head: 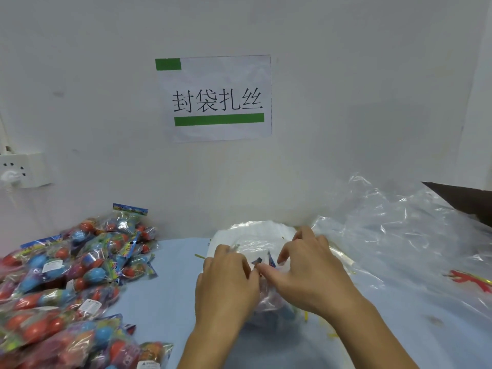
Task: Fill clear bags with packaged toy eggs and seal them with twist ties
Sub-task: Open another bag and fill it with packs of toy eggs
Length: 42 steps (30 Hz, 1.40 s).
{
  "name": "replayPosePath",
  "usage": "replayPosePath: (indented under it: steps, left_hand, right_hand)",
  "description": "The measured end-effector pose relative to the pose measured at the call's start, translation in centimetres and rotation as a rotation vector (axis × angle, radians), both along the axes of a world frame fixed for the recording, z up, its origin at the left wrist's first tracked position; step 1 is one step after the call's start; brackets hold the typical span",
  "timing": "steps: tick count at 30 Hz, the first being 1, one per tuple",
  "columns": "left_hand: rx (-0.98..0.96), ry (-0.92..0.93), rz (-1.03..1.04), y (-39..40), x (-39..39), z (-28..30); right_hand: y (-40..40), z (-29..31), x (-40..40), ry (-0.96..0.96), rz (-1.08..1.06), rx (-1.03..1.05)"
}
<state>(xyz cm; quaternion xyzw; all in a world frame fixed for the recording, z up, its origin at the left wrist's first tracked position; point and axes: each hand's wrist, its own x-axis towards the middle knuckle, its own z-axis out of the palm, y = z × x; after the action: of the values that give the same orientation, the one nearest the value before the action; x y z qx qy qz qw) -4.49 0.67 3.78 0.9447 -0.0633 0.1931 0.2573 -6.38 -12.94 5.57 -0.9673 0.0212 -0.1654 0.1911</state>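
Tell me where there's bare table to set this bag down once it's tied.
Bare blue table lies between the toy egg pile and the left hand. The right side is crowded with loose clear plastic; the bag fills the middle, held by the right hand.

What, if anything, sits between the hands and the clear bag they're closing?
Nothing visible: the left hand and right hand already pinch the clear bag at its gathered neck, on the blue table.
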Motion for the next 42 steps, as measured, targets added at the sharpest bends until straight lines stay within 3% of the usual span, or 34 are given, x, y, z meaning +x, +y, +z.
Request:
replayPosePath:
  steps: [7,15,22,26,30,33,38,42]
  left_hand:
    - [-0.268,0.06,-0.028,0.7,0.7,-0.4]
    - [-0.421,-0.077,0.006,0.5,0.4,0.3]
    - [-0.238,0.133,-0.025,0.4,-0.1,0.5]
    - [-0.128,0.146,-0.003,0.0,0.0,0.2]
    - [-0.064,0.071,0.036,0.1,0.2,-0.5]
    - [-0.045,-0.097,0.092,0.1,0.4,-0.6]
    - [-0.316,-0.298,-0.011,0.0,0.7,-0.5]
    - [-0.35,-0.328,-0.027,-0.2,0.9,-0.6]
  right_hand:
    - [0.4,-0.2,0.5,-0.004,-0.005,0.148]
    - [0.4,0.3,0.3,-0.07,-0.029,0.13]
    - [0.7,0.4,-0.1,-0.093,-0.083,0.045]
    - [0.8,0.5,-0.2,-0.085,-0.05,0.07]
    - [0.8,0.1,0.1,-0.046,-0.029,0.106]
    - [1.2,-0.5,0.5,0.013,-0.036,0.104]
    - [0.9,-0.6,0.7,0.051,-0.11,0.139]
    - [0.7,-0.4,0.8,-0.003,-0.156,0.179]
